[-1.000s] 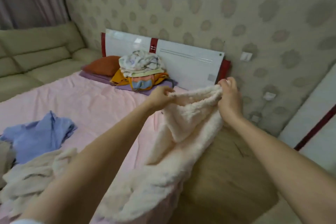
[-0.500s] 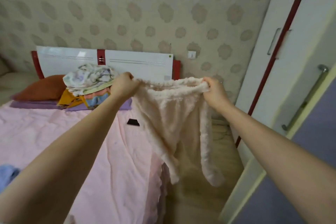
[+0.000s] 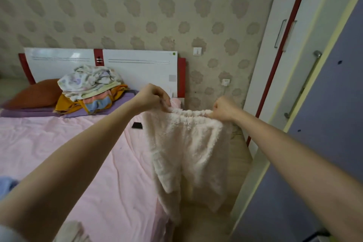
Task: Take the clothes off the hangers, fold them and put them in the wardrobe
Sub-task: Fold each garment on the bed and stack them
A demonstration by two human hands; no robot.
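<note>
Hands, two: left hand [image 3: 152, 97] and right hand [image 3: 223, 109] each pinch the gathered waistband of one cream fleece pair of trousers [image 3: 188, 155], hanging by the pink-sheeted bed's [image 3: 68, 143] edge. One heap of folded clothes [image 3: 90, 89], one small black object [image 3: 137, 125], one white wardrobe [image 3: 290, 45].

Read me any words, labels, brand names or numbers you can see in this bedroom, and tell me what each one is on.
No readable text in this view.
Headboard: a small green round sticker at its top right corner and a grey square patch, both too small to show any writing.
Black object on the pink bed sheet: no legible marking.
Fluffy cream garment held by the left hand and right hand: no tag or print visible.
</note>
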